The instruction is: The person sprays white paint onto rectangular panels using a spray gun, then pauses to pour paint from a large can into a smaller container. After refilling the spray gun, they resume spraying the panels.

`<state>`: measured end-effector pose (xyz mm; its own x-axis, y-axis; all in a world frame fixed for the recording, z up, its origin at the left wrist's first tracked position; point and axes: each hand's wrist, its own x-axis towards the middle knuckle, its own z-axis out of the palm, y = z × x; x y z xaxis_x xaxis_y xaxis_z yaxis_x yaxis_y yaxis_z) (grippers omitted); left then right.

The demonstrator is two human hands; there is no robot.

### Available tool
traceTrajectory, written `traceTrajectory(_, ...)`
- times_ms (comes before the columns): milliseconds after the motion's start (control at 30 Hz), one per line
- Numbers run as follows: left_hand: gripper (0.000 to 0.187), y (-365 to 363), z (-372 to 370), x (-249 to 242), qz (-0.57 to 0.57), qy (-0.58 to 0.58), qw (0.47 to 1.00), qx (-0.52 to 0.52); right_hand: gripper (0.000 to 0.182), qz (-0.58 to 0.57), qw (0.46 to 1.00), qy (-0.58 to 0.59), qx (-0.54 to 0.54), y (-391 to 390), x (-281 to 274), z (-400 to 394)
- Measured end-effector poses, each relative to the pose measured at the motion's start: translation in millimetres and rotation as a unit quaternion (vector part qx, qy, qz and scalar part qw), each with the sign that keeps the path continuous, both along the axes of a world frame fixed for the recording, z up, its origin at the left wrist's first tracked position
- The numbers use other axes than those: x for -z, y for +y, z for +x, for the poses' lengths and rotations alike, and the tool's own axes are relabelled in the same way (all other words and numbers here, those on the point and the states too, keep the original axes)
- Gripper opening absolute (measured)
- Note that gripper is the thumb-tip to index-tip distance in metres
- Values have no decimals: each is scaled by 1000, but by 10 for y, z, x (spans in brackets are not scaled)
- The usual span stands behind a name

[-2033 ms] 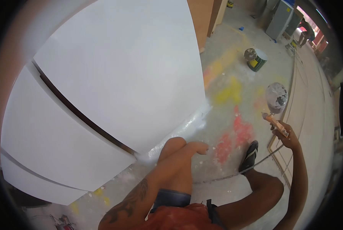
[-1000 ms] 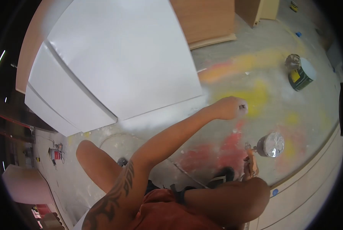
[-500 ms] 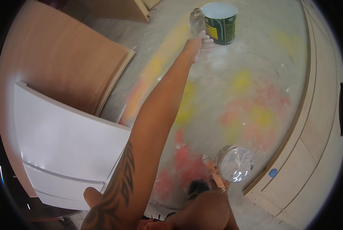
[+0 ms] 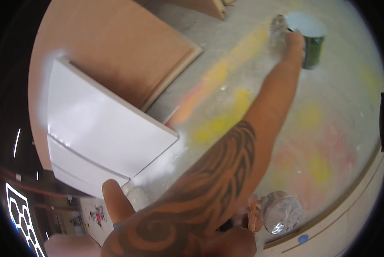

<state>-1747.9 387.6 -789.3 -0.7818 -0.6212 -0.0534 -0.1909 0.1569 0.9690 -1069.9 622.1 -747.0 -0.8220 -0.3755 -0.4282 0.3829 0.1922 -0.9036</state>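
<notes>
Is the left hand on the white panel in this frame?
No, the left hand is stretched out at the green bucket, well away from the white panel.

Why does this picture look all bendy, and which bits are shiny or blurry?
Head view: black fills the corners and the large brown board bows at its outer edge, probably from a wide lens; head view: bright glare glints on the shiny round silver cup; head view: the left hand and the dark-green, white-lined bucket look smeary, so the bucket's markings can't be read.
</notes>
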Motion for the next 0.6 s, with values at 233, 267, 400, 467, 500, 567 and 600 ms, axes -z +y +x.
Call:
traceTrajectory(233,39,130,1213,-1213,159,6,987,-28,52,29,999,31,17,199,-47,-235)
traceTrajectory(267,41,119,1223,-1325,148,-16,989,10,53,28,999,36,22,277,-55,-335)
traceTrajectory(400,48,87,1711,-1696,134,16,990,38,55,26,997,62,40,539,-274,-673)
traceTrajectory(467,50,38,1857,-1858,141,5,988,63,56,21,995,78,56,640,-430,-863)
traceTrajectory(500,50,-38,2009,-2033,142,14,989,50,56,19,994,88,59,675,-569,-917)
traceTrajectory(567,50,-64,2111,-2130,153,-16,985,79,57,15,992,101,69,787,-729,-1143)
traceTrajectory(600,50,-64,2230,-2274,163,-8,984,69,58,15,991,110,79,888,-854,-1244)
